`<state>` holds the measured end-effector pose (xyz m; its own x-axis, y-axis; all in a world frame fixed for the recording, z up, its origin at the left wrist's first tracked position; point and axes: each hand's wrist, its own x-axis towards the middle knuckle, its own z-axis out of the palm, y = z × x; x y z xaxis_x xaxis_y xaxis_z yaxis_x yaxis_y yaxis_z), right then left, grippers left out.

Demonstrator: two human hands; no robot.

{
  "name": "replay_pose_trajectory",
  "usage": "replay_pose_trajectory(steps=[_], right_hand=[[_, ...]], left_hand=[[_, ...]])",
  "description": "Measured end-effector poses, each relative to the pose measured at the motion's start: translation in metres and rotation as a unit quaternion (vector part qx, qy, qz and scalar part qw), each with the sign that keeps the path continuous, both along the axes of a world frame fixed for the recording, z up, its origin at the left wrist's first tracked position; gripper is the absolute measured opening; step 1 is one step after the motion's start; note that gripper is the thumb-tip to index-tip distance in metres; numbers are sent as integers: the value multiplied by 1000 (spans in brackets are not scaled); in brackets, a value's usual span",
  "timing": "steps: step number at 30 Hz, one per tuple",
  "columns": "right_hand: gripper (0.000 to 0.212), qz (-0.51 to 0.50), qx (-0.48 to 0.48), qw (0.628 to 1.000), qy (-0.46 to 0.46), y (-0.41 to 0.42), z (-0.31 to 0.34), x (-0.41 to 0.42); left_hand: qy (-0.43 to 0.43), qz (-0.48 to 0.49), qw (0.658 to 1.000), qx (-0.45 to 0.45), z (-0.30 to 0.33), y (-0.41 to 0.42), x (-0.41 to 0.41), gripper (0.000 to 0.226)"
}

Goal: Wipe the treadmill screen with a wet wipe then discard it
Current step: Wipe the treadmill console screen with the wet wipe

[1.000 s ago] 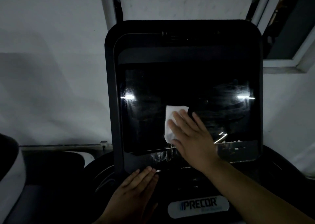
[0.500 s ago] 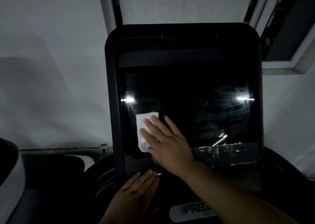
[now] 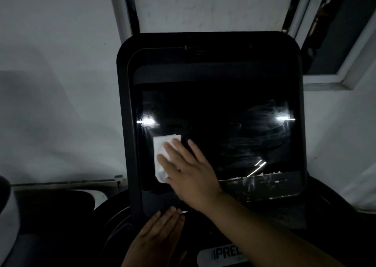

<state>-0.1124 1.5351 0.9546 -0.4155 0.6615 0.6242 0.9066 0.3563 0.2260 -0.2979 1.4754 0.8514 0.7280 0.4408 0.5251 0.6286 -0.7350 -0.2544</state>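
- At the lower left of the dark treadmill screen (image 3: 213,136), we press the white wet wipe (image 3: 162,157) flat against the glass with our right hand (image 3: 189,171) — fingers straight and spread over it, nothing curled round it.
- Our left hand (image 3: 160,236) rests with straight fingers on the lower edge of the console frame (image 3: 124,124), holding nothing; its grip is released.
- We judge the wipe light, limp and damp: it should cling to the glass and slide easily, and it may bunch or fold under the palm if we push too hard.
- For lifting it off to discard, a pinch at the free upper corner that pokes out beyond our fingertips looks the easiest hold.
- We take the screen for rigid and smooth, so flat, even pressure seems enough — no need to bear down.
- Much is hard to read here: the room is dim, and the glass shows only two bright glints and faint streaks on its right half, so we cannot tell which areas are clean.
- Part of the wipe lies hidden under our hand, the logo plate (image 3: 221,256) is cut off at the bottom edge, and no bin is in view.
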Motion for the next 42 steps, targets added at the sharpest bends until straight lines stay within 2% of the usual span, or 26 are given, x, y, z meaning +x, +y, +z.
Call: replay_pose_trajectory(steps=[5, 8, 10, 15, 20, 24, 26, 29, 32, 36, 39, 42], right_hand=[[55, -90, -12, 995, -39, -27, 1, 99], [55, -130, -10, 991, -7, -45, -6, 135], [56, -135, -16, 991, 8, -45, -9, 118], [54, -37, -48, 998, -16, -33, -17, 30], [57, -39, -40, 997, -46, -39, -13, 69], [59, -92, -28, 995, 11, -49, -18, 111], [60, -101, -26, 994, 41, -48, -22, 98], [59, -67, -44, 996, 34, -41, -29, 48], [59, -43, -52, 998, 18, -39, -31, 31], [57, -50, -37, 998, 0, -56, -34, 71], [52, -49, -23, 998, 26, -64, -48, 61], [47, 3, -20, 999, 49, -65, -68, 13]], left_hand=[[-24, 36, 995, -85, 15, -17, 11, 62], [-13, 74, 983, -165, 27, -24, 15, 67], [-18, 97, 974, -206, 37, -29, 20, 67], [-35, 122, 951, -281, 55, -35, 26, 63], [-21, 131, 943, -305, 64, -33, 26, 71], [4, 138, 930, -342, 78, -31, 30, 89], [11, 138, 927, -348, 82, -30, 30, 93], [18, 132, 922, -364, 85, -29, 29, 92], [-6, 100, 941, -323, 80, -29, 23, 68], [-80, 68, 972, -212, 76, -32, 8, 37], [-118, 52, 977, -170, 79, -34, 5, 34], [-136, 48, 977, -159, 87, -30, 7, 46]])
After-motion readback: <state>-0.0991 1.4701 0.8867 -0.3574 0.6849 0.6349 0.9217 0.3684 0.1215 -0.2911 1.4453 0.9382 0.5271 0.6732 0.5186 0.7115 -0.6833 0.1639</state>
